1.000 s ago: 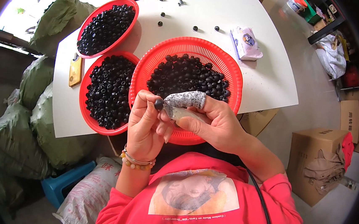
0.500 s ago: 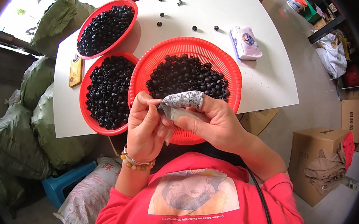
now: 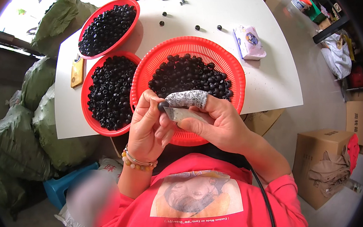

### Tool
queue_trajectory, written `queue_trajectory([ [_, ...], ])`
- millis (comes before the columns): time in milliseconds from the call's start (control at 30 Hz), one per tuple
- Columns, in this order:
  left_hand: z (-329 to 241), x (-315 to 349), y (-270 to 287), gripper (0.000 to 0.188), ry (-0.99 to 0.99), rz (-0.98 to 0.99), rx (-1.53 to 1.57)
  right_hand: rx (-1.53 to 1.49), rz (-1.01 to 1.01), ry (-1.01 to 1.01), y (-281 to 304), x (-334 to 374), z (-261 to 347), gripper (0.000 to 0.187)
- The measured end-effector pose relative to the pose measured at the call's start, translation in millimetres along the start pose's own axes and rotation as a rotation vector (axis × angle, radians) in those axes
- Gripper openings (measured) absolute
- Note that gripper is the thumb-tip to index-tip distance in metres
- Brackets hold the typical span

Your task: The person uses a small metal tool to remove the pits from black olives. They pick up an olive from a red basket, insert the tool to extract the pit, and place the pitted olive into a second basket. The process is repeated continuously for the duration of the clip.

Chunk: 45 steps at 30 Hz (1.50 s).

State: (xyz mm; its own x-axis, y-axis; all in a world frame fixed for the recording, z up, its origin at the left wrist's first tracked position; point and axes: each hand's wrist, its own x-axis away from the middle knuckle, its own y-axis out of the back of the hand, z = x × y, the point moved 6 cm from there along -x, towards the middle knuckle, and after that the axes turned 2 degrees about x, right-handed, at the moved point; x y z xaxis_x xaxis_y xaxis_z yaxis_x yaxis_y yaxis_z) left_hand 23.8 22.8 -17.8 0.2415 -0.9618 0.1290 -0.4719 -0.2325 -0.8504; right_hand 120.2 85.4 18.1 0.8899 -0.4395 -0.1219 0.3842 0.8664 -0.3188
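Compared with half a second ago, the dark round piece [image 3: 162, 106] shows more of its rounded side at the tip of the pale flat tool [image 3: 185, 115]; at that earlier mark the tool end hid much of it. Reading: the piece has been turned or eased back slightly, and work on it seems unfinished. Piece located mid-frame, over the near rim of the large red basket [image 3: 240, 75]. Left hand [image 3: 146, 125]: thumb and forefinger pinching the piece, remaining fingers loosely curled. Right hand [image 3: 221, 125]: thumb and forefinger pressed on the tool, forefinger in a grey knit finger cover [image 3: 187, 98]; its other fingers cannot be told. Also new: a blurred patch, lower left, hiding part of the pale sack [image 3: 111, 165]. Writing: red characters on that sack, partly covered; one line of small print, upside down, below the picture on the red shirt [image 3: 259, 213], lower centre; dark characters on the upright carton [image 3: 355, 116], right edge; printed picture on the soft pack [image 3: 251, 43], upper right.
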Motion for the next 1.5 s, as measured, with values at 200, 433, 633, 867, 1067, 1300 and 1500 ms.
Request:
queue_trajectory([
  [200,-0.7,0.0,-1.5,0.01,-0.015,0.007,-0.041,0.026,-0.023,-0.031,2.0,-0.3,-5.1,0.026],
  [433,0.3,0.2,-0.2,0.009,-0.005,0.026,-0.062,-0.025,-0.015,-0.089,4.2,-2.1,-11.1,0.024],
  [633,4.2,-2.9,-1.3,0.011,0.088,0.07,0.089,-0.095,-0.061,-0.145,9.4,-5.5,-18.5,0.025],
  [867,10.1,-1.7,-0.4,0.014,0.102,0.086,0.169,-0.067,-0.153,-0.062,11.0,-16.5,-18.4,0.028],
  [1067,13.6,-2.4,0.0,0.014,0.167,0.069,0.188,-0.115,-0.193,-0.072,11.1,-27.7,-18.2,0.029],
  [1300,9.2,-3.4,2.2,0.018,0.149,0.035,0.28,0.017,-0.088,-0.048,13.5,-13.6,-8.1,0.027],
  [1500,8.9,-4.3,3.9,0.015,0.135,-0.045,0.242,0.148,-0.059,-0.035,9.3,-4.0,-9.6,0.026],
])
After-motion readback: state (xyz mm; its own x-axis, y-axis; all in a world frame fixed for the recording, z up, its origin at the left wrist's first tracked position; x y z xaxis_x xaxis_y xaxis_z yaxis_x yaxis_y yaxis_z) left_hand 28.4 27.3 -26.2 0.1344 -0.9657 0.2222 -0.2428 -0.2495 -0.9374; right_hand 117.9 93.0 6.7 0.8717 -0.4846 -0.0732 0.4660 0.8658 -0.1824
